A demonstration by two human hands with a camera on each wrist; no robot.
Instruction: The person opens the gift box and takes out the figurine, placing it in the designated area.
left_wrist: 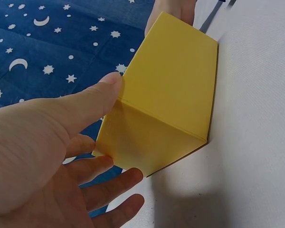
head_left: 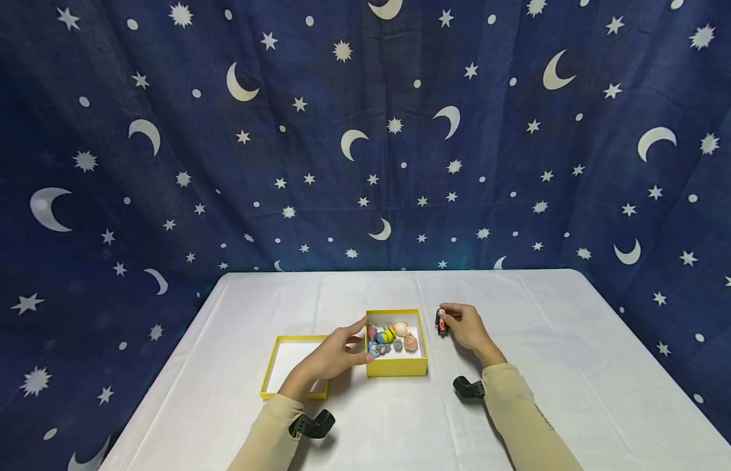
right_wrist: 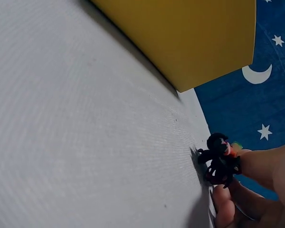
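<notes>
A yellow box (head_left: 396, 367) with a white inside stands on the table, holding several small toy figurines (head_left: 387, 335). My left hand (head_left: 332, 356) rests against its left side, thumb at the front corner and the other fingers spread along the wall. The left wrist view shows that thumb on the box (left_wrist: 166, 71) edge, the lower fingers loosely extended. To the right of the box, my right hand (head_left: 468, 327) pinches a small dark-haired figurine (head_left: 441, 322) with red on its front. In the right wrist view this figurine (right_wrist: 221, 161) is upright, close over the white cloth.
A yellow-edged box lid (head_left: 277, 367) lies with its white inside up, left of the box and partly behind my left forearm. White cloth covers the table (head_left: 577, 366). A dark blue curtain (head_left: 365, 163) with moons and stars hangs behind it.
</notes>
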